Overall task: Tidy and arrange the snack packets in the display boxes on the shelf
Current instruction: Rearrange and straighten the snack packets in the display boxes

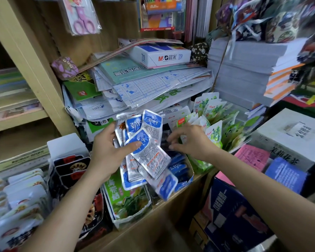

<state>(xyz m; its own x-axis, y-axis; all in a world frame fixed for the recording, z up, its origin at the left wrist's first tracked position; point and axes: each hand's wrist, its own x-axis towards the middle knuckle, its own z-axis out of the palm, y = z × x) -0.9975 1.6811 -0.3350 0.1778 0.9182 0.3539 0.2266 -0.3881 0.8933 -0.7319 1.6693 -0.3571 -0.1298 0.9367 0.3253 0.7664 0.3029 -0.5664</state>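
Head view: left hand [107,150] grips loose fan of blue foil packets [149,153] above blue display box [185,181]; right hand [189,140] curled beside — hold unclear. Pkts likely light, slick, floppy — pinch stack mid-body.

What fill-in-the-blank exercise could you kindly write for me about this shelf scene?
1. The left hand grips a fan of packets printed silver and ___.
2. The upright packets beside the right hand are mostly ___.
3. The scissors hanging at the upper left are ___.
Missing words: blue; green; pink.
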